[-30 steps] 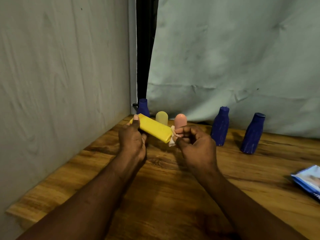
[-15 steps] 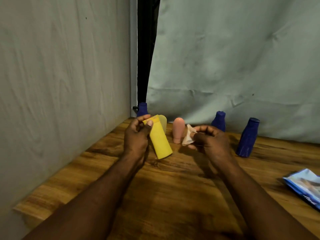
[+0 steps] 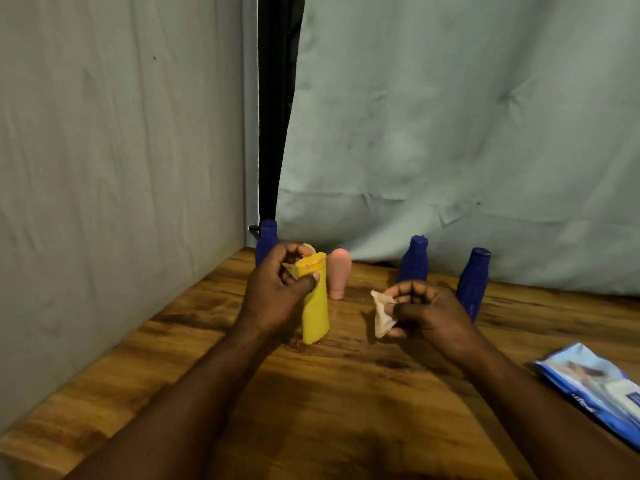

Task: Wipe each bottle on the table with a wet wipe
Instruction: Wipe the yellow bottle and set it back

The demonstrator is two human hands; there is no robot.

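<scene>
My left hand (image 3: 277,289) grips the top of a yellow bottle (image 3: 316,306) that stands nearly upright, its lower end touching the wooden table (image 3: 346,393). My right hand (image 3: 419,310) pinches a crumpled white wet wipe (image 3: 382,313), held apart to the right of the yellow bottle. A pink bottle (image 3: 338,273) stands just behind. Three dark blue bottles stand along the back: one in the corner (image 3: 266,239), one in the middle (image 3: 414,259) and one on the right (image 3: 472,282). A pale yellow bottle behind my left hand is mostly hidden.
A blue and white pack of wipes (image 3: 595,389) lies at the table's right edge. A grey wall (image 3: 121,168) runs along the left, and a pale cloth (image 3: 450,133) hangs behind the table.
The yellow bottle has swung from lying sideways in the air to standing upright on the table. My right hand with the wipe has drawn away to the right.
</scene>
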